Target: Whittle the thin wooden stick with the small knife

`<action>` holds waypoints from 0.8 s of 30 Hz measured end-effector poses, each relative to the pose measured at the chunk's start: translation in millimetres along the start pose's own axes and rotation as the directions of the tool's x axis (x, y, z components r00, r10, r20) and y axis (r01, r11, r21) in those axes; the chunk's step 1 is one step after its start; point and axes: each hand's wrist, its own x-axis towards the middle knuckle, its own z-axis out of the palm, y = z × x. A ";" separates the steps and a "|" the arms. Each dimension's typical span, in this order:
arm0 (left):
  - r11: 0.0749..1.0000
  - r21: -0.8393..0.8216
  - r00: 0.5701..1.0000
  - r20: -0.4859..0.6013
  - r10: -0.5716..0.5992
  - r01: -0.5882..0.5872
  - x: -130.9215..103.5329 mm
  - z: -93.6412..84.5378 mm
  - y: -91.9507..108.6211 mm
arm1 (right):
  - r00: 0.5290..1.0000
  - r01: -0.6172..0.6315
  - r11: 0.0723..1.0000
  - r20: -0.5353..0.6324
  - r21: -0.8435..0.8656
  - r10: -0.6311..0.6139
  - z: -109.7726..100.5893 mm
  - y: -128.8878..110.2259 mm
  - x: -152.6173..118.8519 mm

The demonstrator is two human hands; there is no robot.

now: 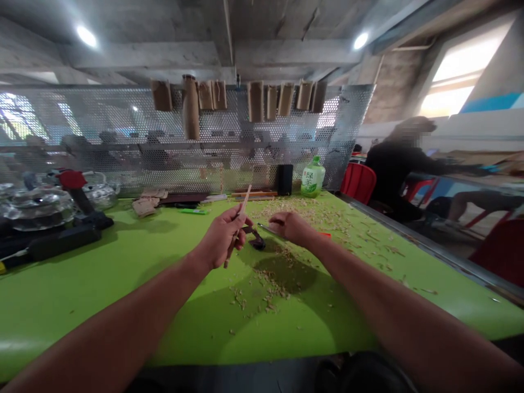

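My left hand [229,232] is closed round a thin pale wooden stick [246,200], which slants up and to the right and pokes out below the palm. To its right, my right hand [287,226] is closed on a slim knife-like tool [265,227] whose tip points left, toward the left hand. A small dark object [257,242] rests on the green table [135,284] between and just below the hands. Pale wood shavings [272,284] lie scattered beneath and beyond them. A bit of red-orange shows behind my right wrist.
A green-labelled bottle [313,177] and a black box [285,180] stand at the back. Glass teapots [36,207] and a red-and-black tool [73,185] are at left. A green cutter [193,211] lies near the brown pieces. A person [399,164] sits at right.
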 end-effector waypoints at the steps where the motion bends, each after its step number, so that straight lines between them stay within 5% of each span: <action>1: 1.000 0.017 1.000 -0.011 0.021 -0.020 3.0 -2.7 -0.3 | 0.999 0.025 0.998 0.019 0.059 -0.026 5.5 -8.2 -1.4; 4: 0.997 0.044 0.998 -0.035 0.058 -0.056 10.8 -10.4 -3.3 | 0.998 -0.017 0.994 0.058 0.108 0.011 18.9 -31.4 -6.0; 8: 0.998 0.042 0.998 -0.039 0.051 -0.050 15.6 -15.6 -7.9 | 0.994 -0.107 0.993 0.025 -0.055 0.108 25.4 -48.7 -10.5; 18: 0.999 -0.008 1.000 -0.003 -0.031 0.031 16.2 -15.4 -11.4 | 0.975 -0.199 0.978 0.087 -0.059 0.204 19.9 -32.4 -4.3; 20: 0.999 0.022 0.999 -0.037 -0.030 0.031 17.6 -16.2 -11.6 | 0.986 -0.168 0.985 0.025 0.026 0.168 14.5 -26.5 -1.9; 22: 0.996 0.064 0.993 -0.104 -0.052 0.059 19.0 -17.2 -11.8 | 0.984 -0.132 0.950 -0.076 0.284 0.160 8.5 -21.6 -0.1; 24: 0.990 0.092 0.985 -0.150 -0.088 0.103 18.9 -17.4 -11.8 | 0.975 -0.082 0.777 -0.110 0.624 0.192 3.7 -20.1 0.2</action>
